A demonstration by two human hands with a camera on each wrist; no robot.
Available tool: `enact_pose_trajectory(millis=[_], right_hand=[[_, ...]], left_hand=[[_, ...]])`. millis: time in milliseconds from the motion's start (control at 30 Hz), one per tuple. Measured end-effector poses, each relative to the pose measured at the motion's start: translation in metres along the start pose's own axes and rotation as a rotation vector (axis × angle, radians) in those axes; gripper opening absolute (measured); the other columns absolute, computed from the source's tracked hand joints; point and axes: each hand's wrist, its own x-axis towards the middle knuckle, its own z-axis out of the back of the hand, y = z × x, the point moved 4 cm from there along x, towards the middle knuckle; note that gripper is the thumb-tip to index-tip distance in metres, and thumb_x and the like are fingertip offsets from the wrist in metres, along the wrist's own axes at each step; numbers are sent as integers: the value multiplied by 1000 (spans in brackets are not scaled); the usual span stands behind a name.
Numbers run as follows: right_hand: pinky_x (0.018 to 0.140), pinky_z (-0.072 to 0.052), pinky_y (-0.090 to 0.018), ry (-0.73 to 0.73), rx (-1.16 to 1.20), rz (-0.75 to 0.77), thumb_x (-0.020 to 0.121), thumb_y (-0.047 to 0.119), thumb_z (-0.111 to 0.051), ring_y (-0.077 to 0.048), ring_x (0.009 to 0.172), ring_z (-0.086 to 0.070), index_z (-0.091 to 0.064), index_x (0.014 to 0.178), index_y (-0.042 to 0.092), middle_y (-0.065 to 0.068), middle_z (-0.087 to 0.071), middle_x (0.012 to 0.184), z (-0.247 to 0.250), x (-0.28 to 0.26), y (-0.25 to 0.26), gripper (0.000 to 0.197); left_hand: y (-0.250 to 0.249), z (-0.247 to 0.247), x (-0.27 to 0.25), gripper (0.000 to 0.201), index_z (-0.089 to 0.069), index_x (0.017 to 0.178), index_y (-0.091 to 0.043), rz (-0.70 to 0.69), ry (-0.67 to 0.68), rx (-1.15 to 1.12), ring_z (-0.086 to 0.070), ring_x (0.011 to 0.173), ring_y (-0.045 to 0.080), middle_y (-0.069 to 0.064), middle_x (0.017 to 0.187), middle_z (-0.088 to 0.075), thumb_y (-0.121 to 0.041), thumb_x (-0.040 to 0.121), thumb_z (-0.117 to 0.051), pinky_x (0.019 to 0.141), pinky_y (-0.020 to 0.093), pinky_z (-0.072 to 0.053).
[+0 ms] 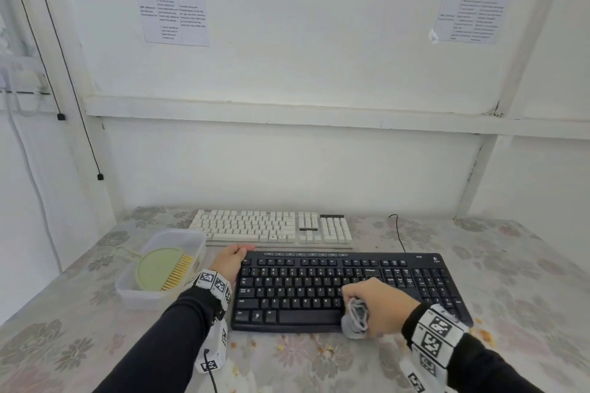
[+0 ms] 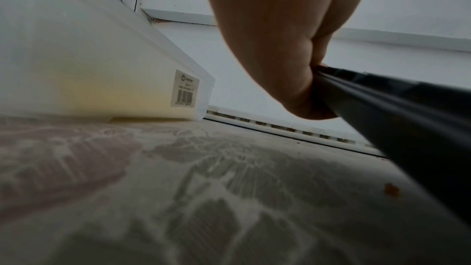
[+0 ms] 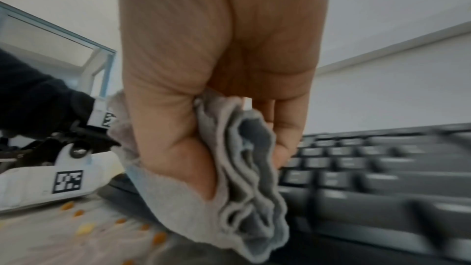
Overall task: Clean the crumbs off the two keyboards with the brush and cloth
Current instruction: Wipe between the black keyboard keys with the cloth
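Note:
A black keyboard (image 1: 319,290) lies in front of me, with a white keyboard (image 1: 271,228) just behind it. My left hand (image 1: 231,260) grips the black keyboard's far left corner (image 2: 356,92). My right hand (image 1: 376,303) holds a bunched grey cloth (image 1: 356,317) over the keys at the lower middle; in the right wrist view the cloth (image 3: 244,178) hangs from my fist above the blurred keys (image 3: 369,168). A green brush with yellow bristles (image 1: 164,269) lies in a clear plastic tub (image 1: 127,289) at the left.
Orange and yellow crumbs (image 1: 483,333) lie scattered on the floral tablecloth (image 1: 79,344) along the black keyboard's front and right edges, also crumbs (image 3: 84,229) near my right wrist. A black cable (image 1: 397,230) runs behind. The wall stands close behind the white keyboard.

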Motion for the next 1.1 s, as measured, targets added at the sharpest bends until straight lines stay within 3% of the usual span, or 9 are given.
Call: enact_pose_trajectory(millis=[100,167,267,367,500,667,767,933,1100], right_hand=[[54,-41,-16,22,7,-102,68,9,-67,-14,76,-55,-45,72,27,10,-53,78,10,-20,-23,29],[50,-37,-17,-19,50,-144,64,5,-64,-14,74,-54,-46,74,27,6,-55,80,14,-24,-34,29],[50,-39,-17,-124,189,-144,62,4,-62,-8,66,-52,-42,70,34,9,-55,75,16,-21,-42,37],[51,-38,-15,-159,220,-167,63,3,-61,-6,67,-51,-46,79,29,9,-54,76,13,-19,-48,34],[50,-35,-15,-151,245,-263,69,2,-56,-6,64,-47,-45,79,27,8,-50,74,14,-31,-67,29],[58,-40,-20,-107,188,-453,75,6,-50,-18,85,-52,-46,81,32,2,-53,89,19,-48,-96,27],[62,-41,-19,-104,161,-540,78,6,-48,-19,89,-52,-51,101,17,-2,-54,98,24,-52,-102,25],[50,-33,-16,-266,224,-539,77,7,-49,-14,72,-49,-42,81,16,4,-47,76,28,-41,-102,12],[55,-38,-19,-249,271,-486,76,8,-50,-16,75,-51,-43,90,18,2,-53,81,19,-31,-101,19]], left_hand=[[0,-1,2,32,-64,87,-15,10,-6,36,-59,107,31,16,110,-64,-6,99,-36,101,46,-44],[1,-2,5,35,-66,83,-18,6,-18,80,-57,110,32,17,114,-63,-6,99,-36,104,47,-42],[4,-1,12,37,-66,80,-22,26,-28,131,-55,115,32,16,119,-62,-6,98,-37,106,46,-39],[2,-1,14,36,-66,81,-20,44,-20,186,-54,116,32,15,120,-61,-6,98,-37,107,46,-38],[-3,-5,15,31,-68,102,-5,61,-27,218,-52,120,32,15,124,-59,-3,97,-38,109,44,-35],[-1,-5,19,30,-65,110,-2,129,-4,225,-50,122,31,15,128,-57,1,96,-38,111,42,-33],[1,-6,22,33,-60,116,4,147,-50,202,-51,119,33,17,121,-58,9,93,-37,108,41,-37],[6,-4,22,39,-55,122,4,179,-76,215,-54,115,37,24,125,-56,14,86,-41,104,47,-41],[8,-4,17,46,-52,128,1,150,-81,294,-46,127,32,19,136,-51,16,85,-47,111,43,-34]])
